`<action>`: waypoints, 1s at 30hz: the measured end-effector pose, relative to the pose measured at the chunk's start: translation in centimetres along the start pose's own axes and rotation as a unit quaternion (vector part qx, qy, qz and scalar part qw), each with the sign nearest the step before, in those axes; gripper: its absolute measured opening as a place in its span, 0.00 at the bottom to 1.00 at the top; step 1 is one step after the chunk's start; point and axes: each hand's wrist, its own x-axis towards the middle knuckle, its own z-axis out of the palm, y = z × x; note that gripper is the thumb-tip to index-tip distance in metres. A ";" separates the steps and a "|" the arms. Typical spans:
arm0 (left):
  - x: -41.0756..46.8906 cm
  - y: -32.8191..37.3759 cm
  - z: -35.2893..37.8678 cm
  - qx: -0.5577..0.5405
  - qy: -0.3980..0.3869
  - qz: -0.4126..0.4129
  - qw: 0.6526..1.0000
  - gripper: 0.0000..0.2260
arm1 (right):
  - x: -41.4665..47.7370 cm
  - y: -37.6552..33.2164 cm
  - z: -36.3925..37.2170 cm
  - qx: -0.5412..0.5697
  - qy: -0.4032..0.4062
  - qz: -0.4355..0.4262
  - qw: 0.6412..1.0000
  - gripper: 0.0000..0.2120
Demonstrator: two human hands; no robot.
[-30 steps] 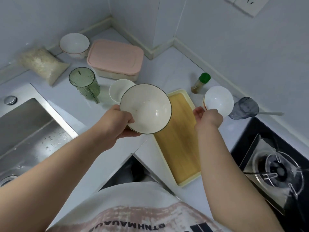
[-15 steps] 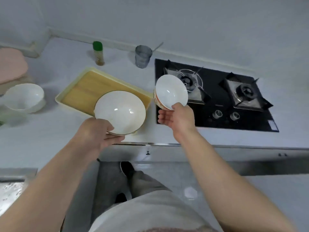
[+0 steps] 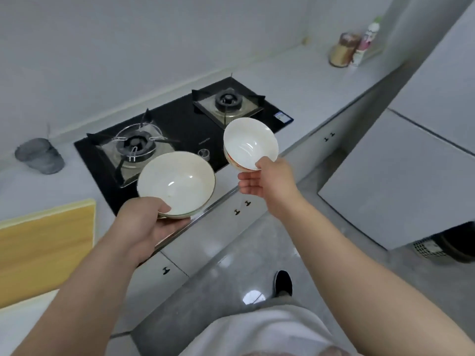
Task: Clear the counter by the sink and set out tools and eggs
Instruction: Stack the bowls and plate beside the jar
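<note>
My left hand (image 3: 144, 222) grips the near rim of a large cream bowl with a dark rim line (image 3: 177, 183), thumb inside and fingers underneath. It hangs over the front edge of the black gas hob (image 3: 180, 124). My right hand (image 3: 267, 183) holds a smaller white bowl with a red pattern outside (image 3: 250, 142), thumb on the rim and fingers under its base, tilted toward me above the hob's right front corner. Both bowls look empty.
A yellow-rimmed wooden tray (image 3: 43, 242) lies on the counter at left. A grey strainer cup (image 3: 38, 155) stands behind it by the wall. A brown jar (image 3: 343, 50) and a bottle (image 3: 365, 44) stand at the far right. Grey counter (image 3: 308, 80) stretches right of the hob.
My view has swung right, away from the sink corner toward the hob and far counter. Both hands carried their bowls rightward, from above the tray to over the hob's front.
</note>
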 end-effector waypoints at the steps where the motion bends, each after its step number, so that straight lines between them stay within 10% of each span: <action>1: 0.3 0.0 2.3 0.010 -0.012 0.000 1.000 0.15 | 0.9 -0.6 -2.0 0.007 0.015 -0.001 1.000 0.16; 15: 9.8 -2.9 35.6 0.138 -0.097 -0.060 0.984 0.14 | 15.9 -9.8 -31.3 0.066 0.128 0.011 0.990 0.17; 30: 24.9 0.3 54.5 0.153 -0.110 -0.061 0.980 0.15 | 34.2 -18.5 -38.6 0.022 0.123 0.012 0.992 0.18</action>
